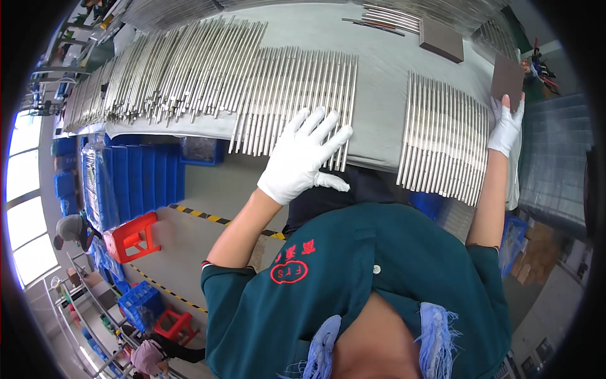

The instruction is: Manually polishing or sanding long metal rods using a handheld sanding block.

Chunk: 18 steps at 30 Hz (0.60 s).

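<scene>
My left hand (306, 155), in a white glove, lies with fingers spread over the near ends of a row of thin metal rods (297, 95). On the right, my right hand (507, 126), in a white glove with bare fingertips showing, grips a brown rectangular block (507, 79) beside the table's right side. Close to that hand, a second row of metal rods (445, 136) lies side by side, their near ends reaching past the table edge. A bare strip of the pale table cover (377, 126) separates the two rows.
A larger, uneven bunch of rods (189, 63) covers the table's left part. Another brown block (440, 39) stands at the back beside several loose rods (391, 18). Blue crates (142, 177) and a red stool (132, 238) are on the floor at left. Two people are farther off.
</scene>
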Motion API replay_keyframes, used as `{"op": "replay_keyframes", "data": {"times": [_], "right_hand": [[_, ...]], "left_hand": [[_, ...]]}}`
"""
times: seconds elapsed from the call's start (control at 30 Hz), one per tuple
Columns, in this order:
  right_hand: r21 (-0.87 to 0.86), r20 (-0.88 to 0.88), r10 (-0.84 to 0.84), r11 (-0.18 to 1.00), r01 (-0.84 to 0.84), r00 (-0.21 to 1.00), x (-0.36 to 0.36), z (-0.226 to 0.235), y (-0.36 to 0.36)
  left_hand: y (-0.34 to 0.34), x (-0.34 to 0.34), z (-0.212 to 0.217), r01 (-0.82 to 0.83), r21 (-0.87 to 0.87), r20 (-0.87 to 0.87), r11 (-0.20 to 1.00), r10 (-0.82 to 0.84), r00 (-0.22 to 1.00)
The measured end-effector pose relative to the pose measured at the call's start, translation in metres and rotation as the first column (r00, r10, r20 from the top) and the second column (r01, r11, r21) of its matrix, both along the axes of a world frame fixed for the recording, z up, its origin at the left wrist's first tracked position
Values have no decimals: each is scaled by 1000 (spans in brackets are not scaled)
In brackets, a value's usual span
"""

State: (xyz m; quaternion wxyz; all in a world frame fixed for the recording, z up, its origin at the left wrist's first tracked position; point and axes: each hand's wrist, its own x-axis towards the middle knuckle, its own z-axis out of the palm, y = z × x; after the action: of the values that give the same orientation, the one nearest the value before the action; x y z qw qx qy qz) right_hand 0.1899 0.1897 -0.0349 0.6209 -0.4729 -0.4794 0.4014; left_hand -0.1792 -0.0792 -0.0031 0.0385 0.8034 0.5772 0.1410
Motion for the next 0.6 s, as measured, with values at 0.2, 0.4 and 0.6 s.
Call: {"op": "replay_keyframes", "data": {"times": [0.2, 0.4, 0.6], "right_hand": [[18, 13, 4, 1000, -4, 1000, -1, -1, 2], [28, 7, -10, 1000, 9, 1000, 1, -2, 3], [21, -15, -21, 1000, 21, 1000, -2, 3, -1]], "left_hand": [[7, -3, -8, -3, -2, -8, 1000, 3, 1000], [11, 2, -9, -11, 48, 8, 999, 10, 1000], [19, 39, 8, 161, -91, 24, 983, -160, 987]]}}
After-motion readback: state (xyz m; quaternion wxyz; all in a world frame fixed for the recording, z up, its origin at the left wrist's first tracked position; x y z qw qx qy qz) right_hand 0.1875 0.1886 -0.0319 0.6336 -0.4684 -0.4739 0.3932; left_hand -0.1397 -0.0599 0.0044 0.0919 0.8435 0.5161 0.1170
